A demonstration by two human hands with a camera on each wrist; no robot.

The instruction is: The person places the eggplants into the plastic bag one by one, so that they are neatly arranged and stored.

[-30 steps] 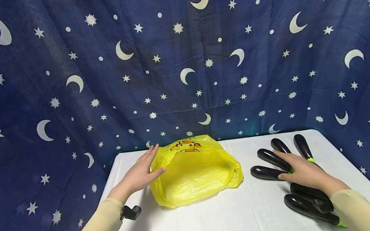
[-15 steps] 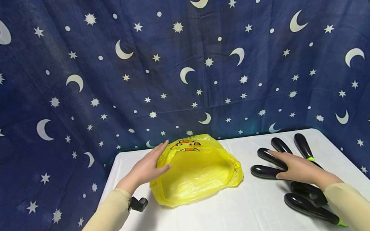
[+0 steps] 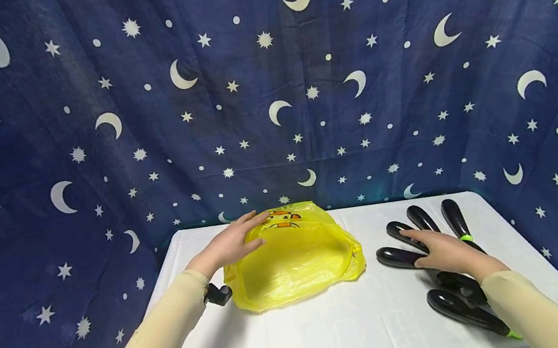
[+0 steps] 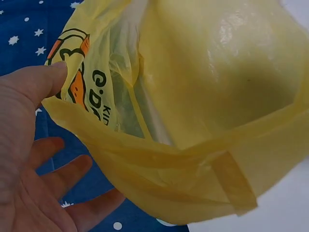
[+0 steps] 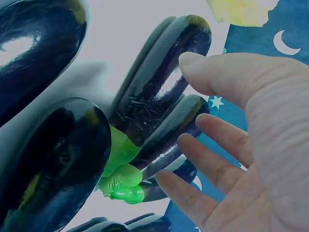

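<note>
A yellow plastic bag lies on the white table with its wide mouth facing me. At its left side is my left hand, fingers extended over the bag's upper left edge. In the left wrist view the thumb overlaps the printed side, and the other fingers spread apart outside the yellow rim. On the right, several glossy dark eggplants with green stem ends lie in a loose group. My right hand hovers over them, palm down, thumb and fingers apart in the right wrist view, partly hiding the middle ones.
A white cloth covers the table. Behind it and at both sides hangs a dark blue curtain with moons and stars. Small black wrist cameras sit by the sleeves, the left one close beside the bag.
My left hand has moved right, from beside the bag to over its upper left edge. My right hand has shifted slightly left over the eggplants. Bag and eggplants stay put.
</note>
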